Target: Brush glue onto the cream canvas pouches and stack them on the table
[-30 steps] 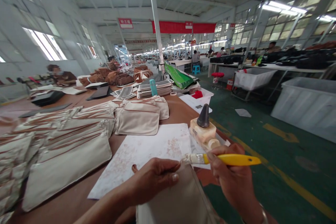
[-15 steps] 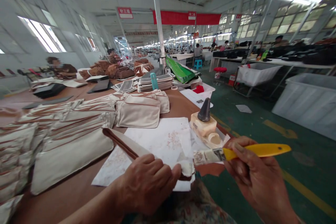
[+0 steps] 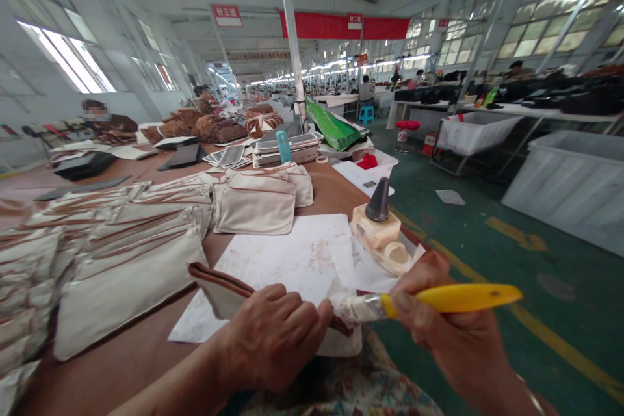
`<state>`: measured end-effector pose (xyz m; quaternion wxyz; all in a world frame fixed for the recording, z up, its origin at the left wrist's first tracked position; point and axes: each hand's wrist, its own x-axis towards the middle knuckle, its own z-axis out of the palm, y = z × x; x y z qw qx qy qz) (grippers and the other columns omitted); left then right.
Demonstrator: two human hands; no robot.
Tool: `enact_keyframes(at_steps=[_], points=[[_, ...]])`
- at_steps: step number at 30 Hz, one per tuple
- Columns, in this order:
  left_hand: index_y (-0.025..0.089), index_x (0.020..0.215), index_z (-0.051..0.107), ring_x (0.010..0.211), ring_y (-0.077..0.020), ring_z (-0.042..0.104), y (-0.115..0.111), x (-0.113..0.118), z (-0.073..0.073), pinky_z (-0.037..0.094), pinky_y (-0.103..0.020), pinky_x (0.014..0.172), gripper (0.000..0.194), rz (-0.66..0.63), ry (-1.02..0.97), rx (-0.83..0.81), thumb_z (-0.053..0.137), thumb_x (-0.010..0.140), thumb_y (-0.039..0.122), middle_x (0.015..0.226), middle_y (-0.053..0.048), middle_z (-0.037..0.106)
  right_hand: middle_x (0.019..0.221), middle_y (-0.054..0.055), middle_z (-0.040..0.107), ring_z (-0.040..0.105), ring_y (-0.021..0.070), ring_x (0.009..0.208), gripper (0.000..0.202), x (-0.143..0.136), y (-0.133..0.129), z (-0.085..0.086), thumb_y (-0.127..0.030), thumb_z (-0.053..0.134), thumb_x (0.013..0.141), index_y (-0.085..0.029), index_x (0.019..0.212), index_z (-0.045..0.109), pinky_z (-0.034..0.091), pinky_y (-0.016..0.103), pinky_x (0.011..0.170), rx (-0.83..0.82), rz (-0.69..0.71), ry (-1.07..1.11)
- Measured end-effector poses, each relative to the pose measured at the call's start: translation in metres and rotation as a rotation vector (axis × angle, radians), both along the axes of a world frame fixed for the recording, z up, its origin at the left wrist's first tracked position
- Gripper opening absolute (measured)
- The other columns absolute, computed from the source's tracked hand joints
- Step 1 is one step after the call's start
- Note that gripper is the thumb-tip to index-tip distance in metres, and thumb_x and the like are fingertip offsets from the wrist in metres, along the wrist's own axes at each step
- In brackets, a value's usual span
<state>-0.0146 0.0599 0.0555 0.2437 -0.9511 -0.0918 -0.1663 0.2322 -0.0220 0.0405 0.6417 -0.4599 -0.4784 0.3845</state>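
Note:
My left hand (image 3: 277, 335) is closed around a beige fabric pouch piece with brown edging (image 3: 219, 296), holding it slantwise over a white paper sheet (image 3: 287, 250). In my right hand (image 3: 441, 328) is a paintbrush with a yellow handle (image 3: 463, 299). Its whitish, caked bristles meet the brown edge of the pouch piece, just right of my left thumb. Behind the brush stands a cream glue container (image 3: 375, 231) with a dark cone on top and a round opening at its front. My left fingers hide the middle of the pouch piece.
Rows of beige pouch pieces (image 3: 131, 279) cover the left of the brown table (image 3: 160, 364). A teal bottle (image 3: 283, 147) stands by stacked grey panels (image 3: 268, 153). Beyond the table's right edge are green floor and white bins (image 3: 570, 188). A person (image 3: 104, 122) sits far left.
My right hand has brought the brush leftward and slightly down, onto the edge of the pouch piece. The pouch piece has turned in my left hand, showing more of its beige side below.

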Motion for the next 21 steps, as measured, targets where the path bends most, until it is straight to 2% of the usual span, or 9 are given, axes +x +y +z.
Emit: enact_keyframes(at_steps=[3,7,10,11,13,15,17,19,21], points=[[0.010,0.114,0.059,0.052,-0.0146,0.045,0.002,-0.003,-0.006,0.022,-0.037,0.053,0.023,0.003,0.015,-0.014,0.045,0.097,0.016,0.065,0.001,0.053,0.061,0.000,0.048,0.039,0.0140,0.055,0.036,-0.002,0.000,-0.008,-0.050,0.071,0.092,-0.020,0.073,0.066,0.031,0.025,0.050,-0.077,0.091,-0.088],[0.011,0.112,0.058,0.053,-0.0144,0.045,0.014,-0.003,-0.010,0.023,-0.036,0.054,0.020,-0.016,0.024,0.000,0.045,0.098,0.015,0.066,0.002,0.054,0.057,-0.001,0.047,0.039,0.0130,0.049,0.029,0.013,-0.005,-0.012,-0.043,0.075,0.090,-0.020,0.074,0.066,0.032,0.023,0.045,-0.040,-0.047,-0.017],[0.014,0.103,0.059,0.054,-0.0132,0.045,0.034,0.013,0.005,0.022,-0.034,0.054,0.013,-0.074,-0.033,0.053,0.048,0.101,0.022,0.066,0.002,0.054,0.051,-0.003,0.043,0.036,0.0108,0.042,0.019,0.032,-0.005,-0.005,-0.034,0.078,0.088,-0.021,0.080,0.067,0.033,0.021,0.042,0.067,-0.200,0.163],[0.016,0.097,0.059,0.055,-0.0128,0.045,0.042,0.021,0.013,0.022,-0.034,0.054,0.018,-0.092,-0.061,0.061,0.049,0.102,0.029,0.064,0.003,0.054,0.050,-0.003,0.042,0.036,0.0101,0.041,0.019,0.039,-0.003,-0.002,-0.033,0.079,0.088,-0.020,0.081,0.067,0.033,0.021,0.042,0.097,-0.256,0.208],[0.017,0.083,0.059,0.055,-0.0123,0.044,0.060,0.036,0.033,0.023,-0.033,0.055,0.039,-0.120,-0.123,0.022,0.047,0.102,0.049,0.062,0.003,0.051,0.052,-0.003,0.043,0.036,0.0097,0.043,0.020,0.055,0.004,-0.001,-0.031,0.079,0.087,-0.018,0.080,0.066,0.033,0.021,0.043,0.121,-0.363,0.252],[0.017,0.073,0.057,0.057,-0.0121,0.045,0.076,0.044,0.052,0.025,-0.031,0.057,0.058,-0.125,-0.176,-0.143,0.036,0.099,0.064,0.061,0.001,0.049,0.056,-0.002,0.045,0.037,0.0102,0.047,0.022,0.076,0.014,-0.009,-0.035,0.080,0.085,-0.017,0.084,0.067,0.030,0.020,0.042,0.099,-0.420,0.233],[0.016,0.067,0.057,0.058,-0.0121,0.044,0.092,0.041,0.061,0.027,-0.029,0.058,0.070,-0.077,-0.225,-0.438,0.026,0.097,0.071,0.061,0.000,0.048,0.058,-0.003,0.047,0.037,0.0103,0.047,0.029,0.099,0.027,-0.026,-0.043,0.079,0.085,-0.016,0.090,0.068,0.029,0.019,0.041,0.016,-0.454,0.140],[0.016,0.063,0.055,0.056,-0.0117,0.041,0.107,0.023,0.055,0.029,-0.027,0.056,0.075,0.043,-0.222,-0.829,0.024,0.093,0.078,0.059,0.000,0.045,0.059,-0.003,0.048,0.039,0.0117,0.046,0.037,0.119,0.041,-0.047,-0.053,0.072,0.088,-0.017,0.090,0.066,0.033,0.021,0.042,-0.096,-0.458,-0.107],[0.017,0.059,0.053,0.053,-0.0111,0.038,0.121,-0.008,0.034,0.030,-0.026,0.053,0.076,0.215,-0.175,-1.195,0.032,0.087,0.084,0.057,0.000,0.045,0.057,-0.002,0.050,0.043,0.0140,0.045,0.041,0.131,0.056,-0.068,-0.057,0.069,0.088,-0.016,0.087,0.066,0.033,0.024,0.042,-0.157,-0.432,-0.234]])
